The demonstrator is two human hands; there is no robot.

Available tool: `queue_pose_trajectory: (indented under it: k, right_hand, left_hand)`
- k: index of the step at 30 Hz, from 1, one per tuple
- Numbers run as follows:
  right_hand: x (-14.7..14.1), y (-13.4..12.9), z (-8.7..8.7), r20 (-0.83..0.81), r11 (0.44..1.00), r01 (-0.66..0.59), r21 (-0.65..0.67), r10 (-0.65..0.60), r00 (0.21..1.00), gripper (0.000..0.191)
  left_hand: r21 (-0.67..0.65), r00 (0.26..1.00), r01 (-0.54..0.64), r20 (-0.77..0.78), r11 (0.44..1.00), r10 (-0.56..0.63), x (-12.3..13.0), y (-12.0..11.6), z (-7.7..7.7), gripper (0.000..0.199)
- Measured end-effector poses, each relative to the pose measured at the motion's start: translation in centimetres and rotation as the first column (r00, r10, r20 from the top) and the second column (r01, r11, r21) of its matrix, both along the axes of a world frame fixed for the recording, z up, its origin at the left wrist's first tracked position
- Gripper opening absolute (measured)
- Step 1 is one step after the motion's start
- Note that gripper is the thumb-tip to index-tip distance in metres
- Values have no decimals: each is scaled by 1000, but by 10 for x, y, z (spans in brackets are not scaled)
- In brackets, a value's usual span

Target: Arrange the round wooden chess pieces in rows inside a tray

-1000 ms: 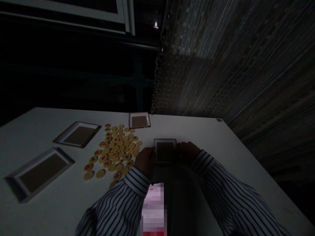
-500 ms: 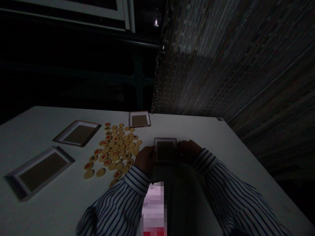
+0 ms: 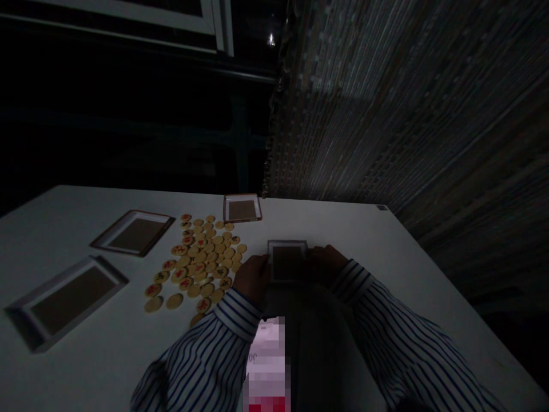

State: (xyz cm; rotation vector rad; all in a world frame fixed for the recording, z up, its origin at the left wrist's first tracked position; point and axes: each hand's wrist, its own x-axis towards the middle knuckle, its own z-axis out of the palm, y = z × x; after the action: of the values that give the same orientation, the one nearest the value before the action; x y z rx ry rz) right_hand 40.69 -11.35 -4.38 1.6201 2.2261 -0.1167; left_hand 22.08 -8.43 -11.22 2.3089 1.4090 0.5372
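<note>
A small shallow box [image 3: 287, 262] with a pale rim and brown inside lies on the white table, between my hands. My left hand [image 3: 253, 279] grips its left edge with bent fingers. On the opposite edge, my right hand [image 3: 328, 263] has its fingers closed around the side; the fingertips are dark. Left of my left hand spreads a heap of round wooden pieces [image 3: 206, 252], some marked with red or black characters. Under my left forearm, a lit phone screen [image 3: 266, 360] shows, partly pixelated.
Three more shallow boxes rest on the white table [image 3: 343, 226]: one at the back [image 3: 242, 209], one at the left [image 3: 134, 233], a larger one at the near left [image 3: 71, 300]. A string curtain [image 3: 343, 114] hangs behind.
My right hand has shifted slightly left along the box's right edge. My left hand keeps its hold, and the boxes and wooden pieces stay in place.
</note>
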Motion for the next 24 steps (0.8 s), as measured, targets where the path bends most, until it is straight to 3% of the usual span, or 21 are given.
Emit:
queue_pose_trajectory:
  k: [24]
  right_hand:
    - [0, -5, -3, -28, 1000, 17, 10, -17, 999, 24]
  left_hand:
    - [-17, 1000, -17, 8, 1000, 17, -1, -1, 0, 31]
